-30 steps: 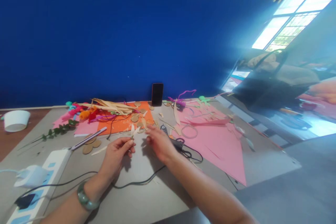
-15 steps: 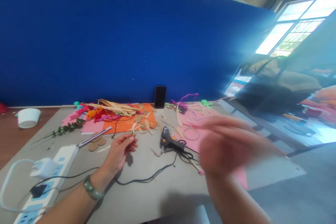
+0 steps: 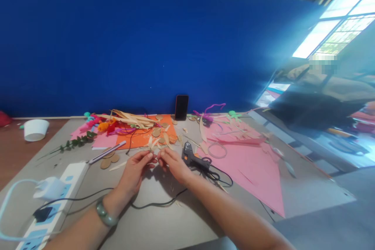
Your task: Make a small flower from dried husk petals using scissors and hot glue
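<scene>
My left hand (image 3: 137, 170) is closed in a pinch on a small pale dried strip (image 3: 150, 143), whose pointed tips stick up above the fingers. Close beside it, my right hand (image 3: 174, 165) has its thumb and fingers pinched together, and what they hold, if anything, is too small to make out. A black glue gun (image 3: 193, 159) lies on the table just right of my right hand, its cord coiled near the handle. Behind both hands, pale curled strips and round brown discs (image 3: 156, 132) lie on an orange sheet (image 3: 124, 140).
A white power strip (image 3: 63, 187) with plugs and cables lies at the left. A box cutter (image 3: 108, 152) and a green leafy sprig (image 3: 74, 142) are nearby. Pink sheets (image 3: 252, 164) cover the right side. A phone (image 3: 181, 107) leans against the blue partition. A person stands at the far right.
My right hand has come from the right, where it was blurred, to meet my left hand. The left hand keeps its pinch at almost the same spot. The view has shifted slightly.
</scene>
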### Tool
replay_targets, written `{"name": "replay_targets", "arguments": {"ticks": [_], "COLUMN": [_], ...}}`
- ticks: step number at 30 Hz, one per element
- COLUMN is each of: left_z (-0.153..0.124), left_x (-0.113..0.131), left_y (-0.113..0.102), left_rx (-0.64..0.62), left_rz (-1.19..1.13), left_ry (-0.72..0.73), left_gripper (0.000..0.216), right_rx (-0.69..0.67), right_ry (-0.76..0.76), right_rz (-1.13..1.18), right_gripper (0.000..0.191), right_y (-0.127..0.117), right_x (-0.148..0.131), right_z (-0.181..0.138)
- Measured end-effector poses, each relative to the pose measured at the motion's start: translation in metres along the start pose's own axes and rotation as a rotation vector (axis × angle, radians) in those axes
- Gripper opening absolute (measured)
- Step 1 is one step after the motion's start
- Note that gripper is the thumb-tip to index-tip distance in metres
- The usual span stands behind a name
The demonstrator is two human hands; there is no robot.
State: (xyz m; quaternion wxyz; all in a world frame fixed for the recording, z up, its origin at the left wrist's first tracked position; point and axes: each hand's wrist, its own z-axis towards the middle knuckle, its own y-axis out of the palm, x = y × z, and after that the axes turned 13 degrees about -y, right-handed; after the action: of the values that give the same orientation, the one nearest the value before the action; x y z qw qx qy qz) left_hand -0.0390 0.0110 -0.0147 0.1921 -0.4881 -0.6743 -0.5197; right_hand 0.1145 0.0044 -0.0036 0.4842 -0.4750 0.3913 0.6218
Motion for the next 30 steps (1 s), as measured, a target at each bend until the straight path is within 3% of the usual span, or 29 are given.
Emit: {"name": "replay_targets", "arguments": {"ticks": [7, 14, 23, 30], "left_z": [0.001, -0.003, -0.009, -0.009], "left_x": [-0.003, -0.005, -0.001, 0.01], "left_y": [0.001, 0.004, 0.005, 0.0], "left_rx": [-0.019, -0.043, -0.096, -0.19], "left_rz": [-0.066, -0.001, -0.002, 0.11], "left_ry": [-0.058, -0.058, -0.127, -0.021], "left_gripper": [0.022, 0.023, 0.03, 0.023], "right_rx": [0.153, 0.188, 0.183, 0.068], "right_ry": [0.014, 0.021, 0.026, 0.082], "right_rz": [0.028, 0.082, 0.1, 0.073], "right_gripper": [0.025, 0.026, 0.023, 0.025], "right_y": [0.011, 0.019, 0.015, 0.013], "right_x": [0.012, 0.021, 0.002, -0.009], "right_z": [-0.006, -0.005, -0.006, -0.009]}}
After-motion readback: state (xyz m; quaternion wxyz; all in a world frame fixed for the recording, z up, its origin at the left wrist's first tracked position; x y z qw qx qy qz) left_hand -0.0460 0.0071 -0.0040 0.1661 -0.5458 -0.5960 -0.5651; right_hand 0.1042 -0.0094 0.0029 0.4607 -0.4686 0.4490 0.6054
